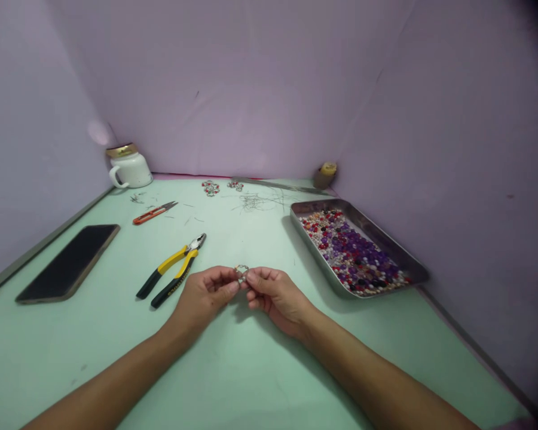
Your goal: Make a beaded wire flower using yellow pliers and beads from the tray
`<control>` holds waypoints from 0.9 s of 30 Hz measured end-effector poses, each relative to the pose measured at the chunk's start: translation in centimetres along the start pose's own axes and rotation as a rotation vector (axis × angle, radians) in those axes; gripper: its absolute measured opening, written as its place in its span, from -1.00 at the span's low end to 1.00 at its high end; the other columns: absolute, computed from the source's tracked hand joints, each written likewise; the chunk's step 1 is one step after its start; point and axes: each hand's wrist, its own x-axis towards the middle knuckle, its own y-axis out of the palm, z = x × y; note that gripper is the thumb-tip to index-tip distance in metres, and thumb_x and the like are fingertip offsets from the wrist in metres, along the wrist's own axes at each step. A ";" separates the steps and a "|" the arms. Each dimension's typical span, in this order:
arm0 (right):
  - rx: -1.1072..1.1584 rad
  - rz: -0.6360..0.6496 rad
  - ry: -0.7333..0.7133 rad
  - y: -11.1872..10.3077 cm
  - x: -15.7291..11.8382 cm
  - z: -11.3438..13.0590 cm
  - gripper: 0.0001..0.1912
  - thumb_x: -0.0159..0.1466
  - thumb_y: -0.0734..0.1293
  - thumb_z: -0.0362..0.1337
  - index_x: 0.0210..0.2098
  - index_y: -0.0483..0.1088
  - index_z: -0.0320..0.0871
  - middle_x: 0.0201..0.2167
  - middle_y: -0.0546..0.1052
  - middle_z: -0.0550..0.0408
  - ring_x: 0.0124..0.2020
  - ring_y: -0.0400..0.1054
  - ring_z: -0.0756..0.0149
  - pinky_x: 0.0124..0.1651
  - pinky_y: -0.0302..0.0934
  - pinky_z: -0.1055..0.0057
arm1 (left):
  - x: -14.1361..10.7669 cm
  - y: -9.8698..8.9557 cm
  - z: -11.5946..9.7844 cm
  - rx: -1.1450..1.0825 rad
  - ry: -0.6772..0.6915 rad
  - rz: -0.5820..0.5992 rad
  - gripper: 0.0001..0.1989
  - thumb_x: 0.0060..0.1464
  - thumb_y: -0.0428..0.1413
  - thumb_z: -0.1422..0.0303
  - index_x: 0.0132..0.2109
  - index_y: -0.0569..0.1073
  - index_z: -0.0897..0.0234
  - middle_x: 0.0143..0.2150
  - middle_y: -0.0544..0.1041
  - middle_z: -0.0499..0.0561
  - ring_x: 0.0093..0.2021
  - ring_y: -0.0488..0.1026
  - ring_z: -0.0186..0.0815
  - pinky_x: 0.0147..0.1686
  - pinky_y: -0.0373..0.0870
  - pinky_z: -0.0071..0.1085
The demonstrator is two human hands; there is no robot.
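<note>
A small beaded wire ring [241, 269] is pinched between my two hands, just above the green tabletop [242, 370]. My left hand [210, 292] grips its left side between thumb and fingers. On the other side, my right hand [273, 295] closes thumb and fingertips on the piece. The fingertips cover its lower part. Combination pliers [174, 269] with yellow and black handles lie beside my left hand, jaws pointing away. To the right rests a metal tray [311, 263] holding many mixed beads [354, 251] in purple, red, white and black.
A smartphone [69, 263] lies at the left, with orange thread snips [155, 212] beyond it. Behind are a white lidded mug [131, 170], beaded pieces [210, 188], loose wire bits [253, 202], long wires [282, 184] and a small yellow-topped container [325, 175]. Lilac walls enclose the table.
</note>
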 end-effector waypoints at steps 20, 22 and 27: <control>-0.347 -0.040 -0.177 0.3 -0.1 0.0 -0.68 -0.03 0.40 -0.21 -0.29 0.39 -0.22 -0.51 0.43 0.14 -0.60 0.27 0.51 -0.52 0.24 0.50 | 0.0 -0.2 -0.4 0.079 0.001 0.173 -0.91 -0.09 0.08 0.39 -0.45 0.38 0.35 -0.53 0.39 -0.09 -0.50 0.26 -0.45 -0.47 0.16 -0.50; -0.326 -0.043 -0.155 0.2 0.1 -0.2 -0.71 -0.03 0.40 -0.22 -0.33 0.40 -0.24 -0.55 0.42 0.15 -0.61 0.28 0.51 -0.50 0.25 0.48 | 0.1 -0.3 -0.2 0.067 -0.005 0.201 -0.91 -0.09 0.07 0.39 -0.45 0.37 0.35 -0.52 0.42 -0.07 -0.49 0.29 -0.44 -0.45 0.19 -0.49; -0.192 -0.074 -0.131 0.2 0.3 -0.5 -0.74 -0.11 0.43 -0.29 -0.43 0.35 -0.23 -0.57 0.43 0.16 -0.54 0.36 0.42 -0.46 0.29 0.44 | 0.4 -0.6 0.4 0.072 -0.019 0.135 -0.89 -0.06 0.04 0.36 -0.36 0.32 0.31 -0.56 0.37 -0.11 -0.61 0.22 -0.48 -0.58 0.16 -0.49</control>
